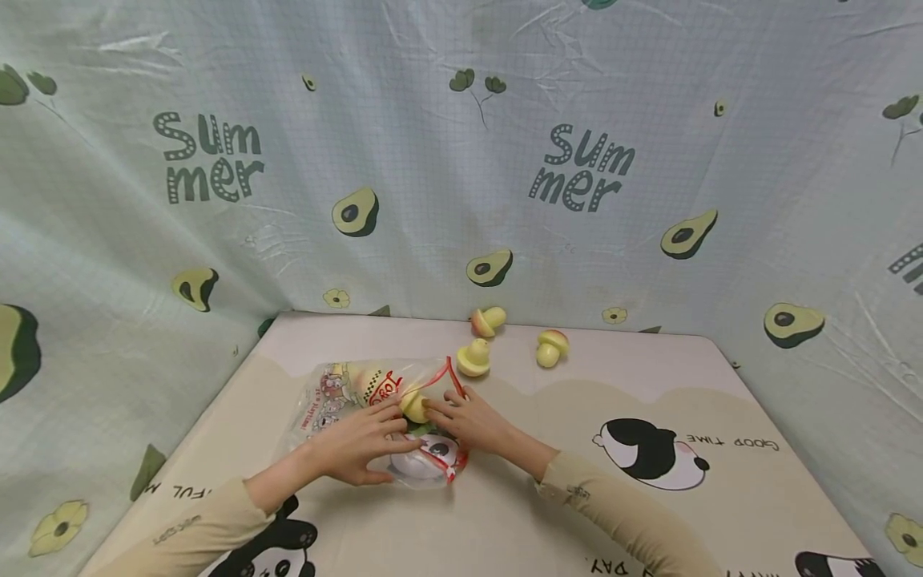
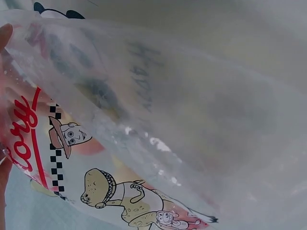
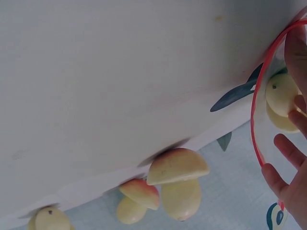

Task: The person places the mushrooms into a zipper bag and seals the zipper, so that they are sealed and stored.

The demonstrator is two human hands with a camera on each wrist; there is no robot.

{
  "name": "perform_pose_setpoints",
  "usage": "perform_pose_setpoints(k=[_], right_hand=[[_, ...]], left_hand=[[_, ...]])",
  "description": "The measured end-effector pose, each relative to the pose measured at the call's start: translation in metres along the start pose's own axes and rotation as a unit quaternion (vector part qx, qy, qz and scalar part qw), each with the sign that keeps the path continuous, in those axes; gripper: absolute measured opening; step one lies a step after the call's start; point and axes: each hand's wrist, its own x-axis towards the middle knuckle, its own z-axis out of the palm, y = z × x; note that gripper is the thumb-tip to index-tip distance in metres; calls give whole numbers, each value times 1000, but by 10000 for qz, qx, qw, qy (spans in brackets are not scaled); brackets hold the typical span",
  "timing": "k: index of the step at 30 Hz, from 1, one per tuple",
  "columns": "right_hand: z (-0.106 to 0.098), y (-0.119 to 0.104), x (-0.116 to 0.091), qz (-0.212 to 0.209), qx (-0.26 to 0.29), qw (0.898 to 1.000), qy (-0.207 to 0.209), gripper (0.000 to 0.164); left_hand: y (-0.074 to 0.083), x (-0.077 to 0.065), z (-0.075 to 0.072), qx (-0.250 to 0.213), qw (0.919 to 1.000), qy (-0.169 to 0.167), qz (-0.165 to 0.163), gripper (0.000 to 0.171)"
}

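Observation:
A clear plastic zip bag [image 1: 324, 409] with a red-edged mouth and printed cartoon figures lies on the table, mouth toward the right. My left hand [image 1: 360, 441] holds the bag near its mouth, fingers on top and thumb lower down. My right hand [image 1: 476, 421] is at the mouth, its fingertips on a yellow mushroom-shaped toy [image 3: 281, 93] just inside the red rim. The right thumb is hidden. Seen in the left wrist view, the bag's printed film [image 2: 158, 120] fills most of the picture and hides what is behind it.
Three more mushroom-shaped toys with yellow stems and reddish caps lie beyond the bag: one toy [image 1: 473, 358] close to its mouth, another toy [image 1: 488, 320] by the back edge, a third toy [image 1: 552, 349] to the right. A printed curtain [image 1: 433, 160] hangs behind the table [image 1: 548, 513].

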Motion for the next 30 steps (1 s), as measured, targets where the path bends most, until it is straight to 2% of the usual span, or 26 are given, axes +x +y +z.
perform_pose_setpoints(k=[10,18,23,30], right_hand=[[-1,-2,5,-9,-180,9994,-301,72],[-2,-2,9,17,-361,9977,-579,86],[-2,-1,10,7,-365,9980,-523,88],[3,2,2,-4,-170,9995,-272,77]], left_hand=[[0,0,-3,32,10000,22,6,52],[-2,-1,-3,174,9998,31,-83,55],[-3,-2,-3,198,9997,-11,-141,55],[0,0,-4,109,9999,-34,-95,53]])
